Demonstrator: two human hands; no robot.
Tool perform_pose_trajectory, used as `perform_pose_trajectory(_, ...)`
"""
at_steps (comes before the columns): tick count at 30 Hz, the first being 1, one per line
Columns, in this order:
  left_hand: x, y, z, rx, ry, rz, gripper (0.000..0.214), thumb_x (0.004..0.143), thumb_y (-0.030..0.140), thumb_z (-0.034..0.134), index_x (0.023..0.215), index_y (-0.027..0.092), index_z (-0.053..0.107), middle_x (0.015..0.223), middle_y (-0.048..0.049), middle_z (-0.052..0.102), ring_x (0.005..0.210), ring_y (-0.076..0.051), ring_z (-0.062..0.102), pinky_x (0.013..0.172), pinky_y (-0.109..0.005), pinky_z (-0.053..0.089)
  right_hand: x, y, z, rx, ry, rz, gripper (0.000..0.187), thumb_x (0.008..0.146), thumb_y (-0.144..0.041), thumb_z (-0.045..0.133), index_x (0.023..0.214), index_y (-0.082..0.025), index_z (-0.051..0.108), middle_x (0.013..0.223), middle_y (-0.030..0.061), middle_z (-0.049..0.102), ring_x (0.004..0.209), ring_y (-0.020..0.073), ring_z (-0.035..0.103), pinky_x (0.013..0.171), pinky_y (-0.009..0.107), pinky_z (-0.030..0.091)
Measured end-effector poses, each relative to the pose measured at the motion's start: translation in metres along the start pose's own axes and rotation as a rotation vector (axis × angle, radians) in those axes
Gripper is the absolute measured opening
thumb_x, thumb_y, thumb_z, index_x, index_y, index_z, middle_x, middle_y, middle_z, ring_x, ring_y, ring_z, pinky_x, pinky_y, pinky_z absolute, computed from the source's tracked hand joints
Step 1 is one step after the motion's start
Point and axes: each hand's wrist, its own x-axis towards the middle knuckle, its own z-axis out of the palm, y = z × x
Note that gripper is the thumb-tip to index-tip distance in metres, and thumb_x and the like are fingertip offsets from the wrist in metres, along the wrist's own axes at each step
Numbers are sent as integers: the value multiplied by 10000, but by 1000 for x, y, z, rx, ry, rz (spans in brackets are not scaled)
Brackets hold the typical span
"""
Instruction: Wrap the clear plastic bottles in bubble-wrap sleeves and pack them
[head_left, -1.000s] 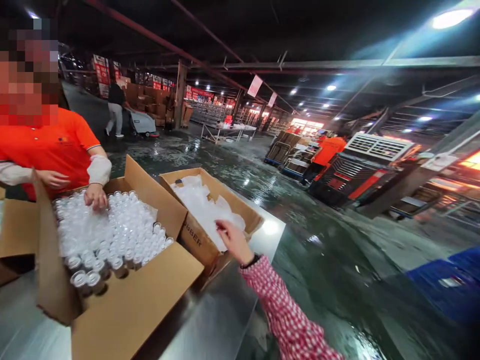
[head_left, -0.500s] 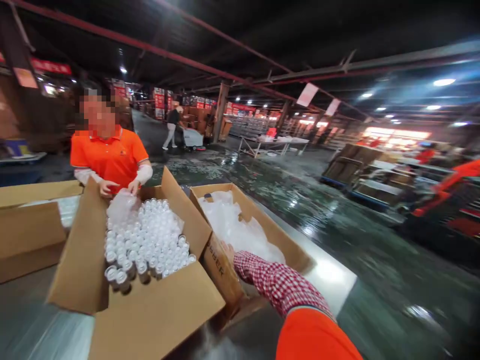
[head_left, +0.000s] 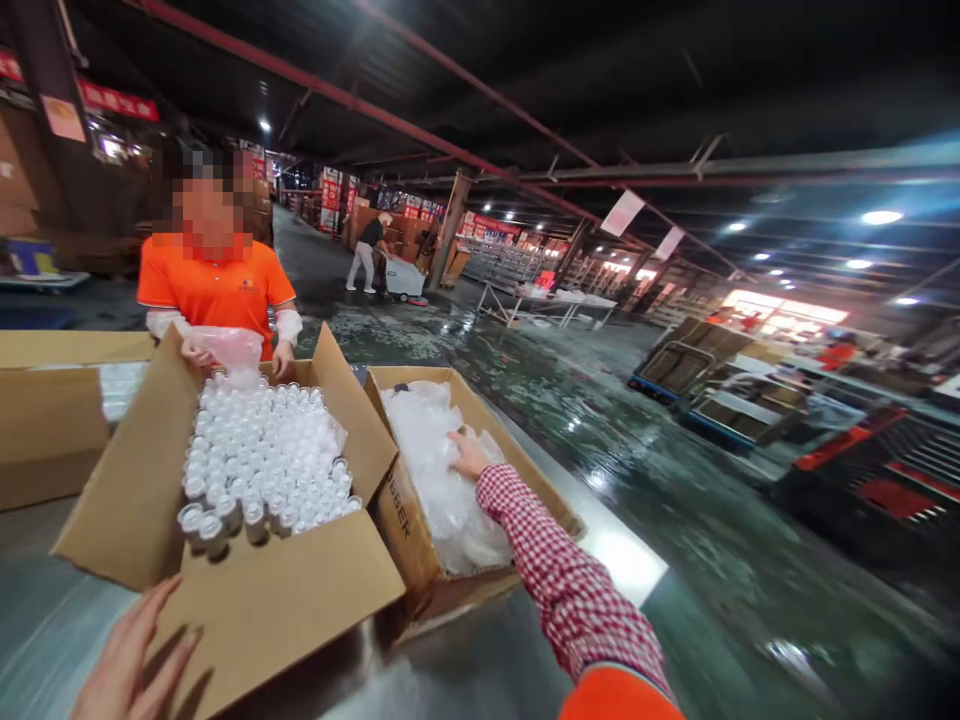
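Note:
My right hand [head_left: 468, 455] reaches into the right cardboard box [head_left: 420, 540] and rests on the clear plastic bags [head_left: 435, 450] that fill it; its fingers curl into the plastic. My left hand [head_left: 127, 660] lies open, fingers spread, against the near flap of the left cardboard box [head_left: 285, 600]. That box is packed with several small clear bottles with silver caps [head_left: 259, 455]. Across it, a person in an orange shirt [head_left: 214, 290] holds a clear plastic bag [head_left: 229, 345] over the bottles with both hands.
Both boxes stand on a shiny metal table [head_left: 465, 670]. Another open cardboard box [head_left: 52, 410] is at the far left. Wet floor [head_left: 637, 450] stretches to the right, with pallets and carts [head_left: 712, 390] beyond. A person pushes a floor machine [head_left: 401, 280] far back.
My right hand moved from the box's front wall up into the bags. My left hand came into view at the near flap. The other person lifted a plastic bag higher.

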Motion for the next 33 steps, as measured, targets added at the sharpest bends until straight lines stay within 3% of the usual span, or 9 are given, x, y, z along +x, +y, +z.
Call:
perform_pose_trajectory(5, 4, 8, -4, -115, 28, -151, 740, 769, 647, 459, 1315, 154, 387, 1297, -167, 466, 1172, -336, 519, 979, -524, 474, 7, -36, -75, 125, 113, -178, 385, 740, -208, 570, 1117, -134, 597, 1094, 117, 663, 1008, 219, 617, 897, 363, 466)
perform_pose_trajectory(9, 0, 14, 1, -158, -9, -127, 723, 818, 605, 452, 1358, 142, 318, 1337, -185, 417, 1179, -320, 510, 999, -512, 459, 25, -116, -116, 149, 171, -362, 386, 755, -235, 583, 1129, -142, 568, 1092, 106, 651, 991, 216, 612, 892, 356, 460)
perform_pose_trajectory(12, -2, 8, -1, -191, 14, -110, 691, 855, 574, 434, 1383, 154, 284, 1373, -178, 379, 1202, -312, 485, 1005, -505, 452, 42, -190, -120, 63, 123, -515, 453, 675, -146, 651, 1121, -136, 574, 1073, 95, 656, 991, 216, 607, 894, 330, 445)
perform_pose_trajectory(17, -5, -10, -8, -261, 49, -135, 723, 841, 577, 469, 1408, 188, 244, 1404, -152, 350, 1212, -309, 479, 986, -486, 473, 71, -299, -76, -158, 23, -663, 351, 794, -146, 564, 1143, -110, 550, 1121, 75, 622, 1050, 179, 562, 908, 272, 403)
perform_pose_trajectory(22, -10, -21, -11, -257, 96, -147, 719, 823, 557, 504, 1392, 180, 276, 1390, -175, 381, 1183, -318, 516, 942, -479, 506, 86, -364, 12, -233, -71, -722, 438, 776, -81, 562, 1204, -148, 498, 1210, 76, 579, 1064, 210, 551, 869, 309, 444)
perform_pose_trajectory(25, -17, -20, -14, -245, 122, -144, 685, 832, 515, 512, 1386, 178, 296, 1385, -171, 403, 1182, -319, 526, 933, -458, 522, 83, -369, 69, -226, -138, -673, 597, 779, -85, 579, 1334, -183, 383, 1409, 117, 420, 1197, 258, 469, 905, 375, 466)
perform_pose_trajectory(28, -27, -19, -13, -183, 122, -92, 626, 866, 472, 486, 1400, 227, 271, 1384, -132, 422, 1190, -307, 526, 928, -430, 535, 76, -358, 107, -234, -251, -623, 926, 643, -178, 772, 1423, -190, 273, 1513, 194, 231, 1273, 358, 391, 938, 519, 454)
perform_pose_trajectory(30, -32, -19, -9, -130, 120, -27, 582, 887, 439, 467, 1403, 265, 260, 1376, -108, 438, 1202, -294, 520, 951, -427, 523, 72, -351, 112, -235, -305, -655, 1050, 569, -209, 833, 1443, -190, 252, 1522, 212, 195, 1300, 394, 350, 962, 569, 418)
perform_pose_trajectory(33, -34, -16, 0, -68, 94, 65, 544, 901, 411, 458, 1400, 263, 298, 1391, -106, 440, 1253, -286, 477, 1007, -457, 476, 68, -344, 89, -196, -301, -755, 975, 662, -269, 793, 1458, -232, 231, 1537, 135, 207, 1348, 314, 291, 1059, 460, 346)
